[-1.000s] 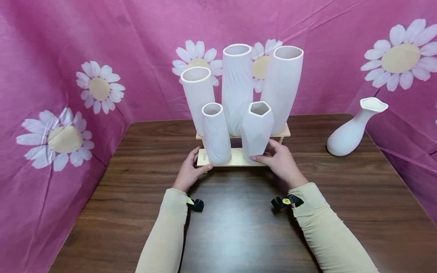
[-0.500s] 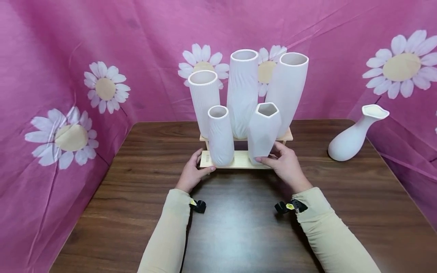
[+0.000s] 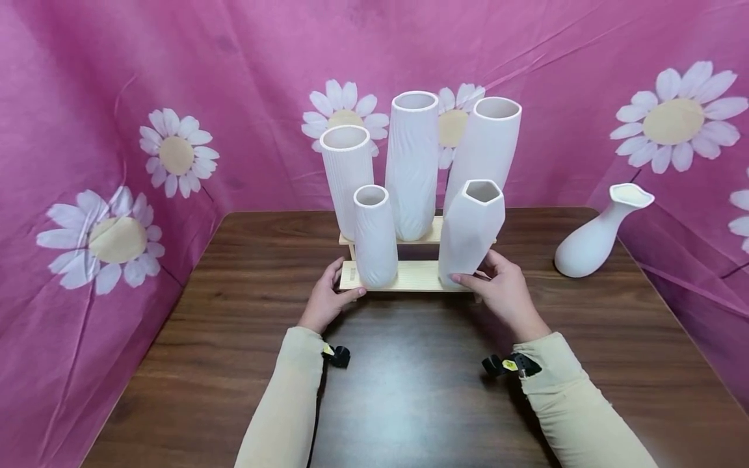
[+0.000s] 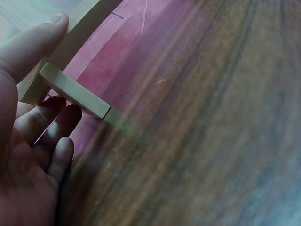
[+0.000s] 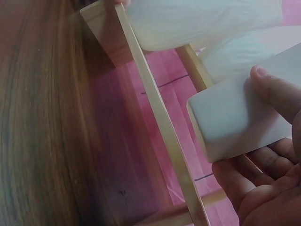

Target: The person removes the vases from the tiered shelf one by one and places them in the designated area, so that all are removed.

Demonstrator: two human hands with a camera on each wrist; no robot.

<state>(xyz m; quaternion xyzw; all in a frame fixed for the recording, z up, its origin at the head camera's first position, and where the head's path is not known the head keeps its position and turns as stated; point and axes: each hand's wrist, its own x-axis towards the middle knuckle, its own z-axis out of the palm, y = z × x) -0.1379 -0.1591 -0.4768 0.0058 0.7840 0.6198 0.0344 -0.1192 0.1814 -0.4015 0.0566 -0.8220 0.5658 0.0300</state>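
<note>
A two-step wooden stand holds several white vases. My left hand grips the left end of its lower step; in the left wrist view the thumb lies on the board and the fingers curl near a leg. With my right hand I grip a faceted white vase near its base, at the right end of that step. Its thumb is on the vase in the right wrist view; whether the base touches the step I cannot tell. A small vase stands upright near my left hand.
On the upper step stand a ribbed vase, a tall wavy vase and a tall smooth vase. A narrow-necked vase is at the right of the wooden table. Behind hangs a pink flowered cloth.
My right hand has moved the faceted vase to the right along the lower step, widening the gap to the small vase. My left hand keeps its hold on the stand.
</note>
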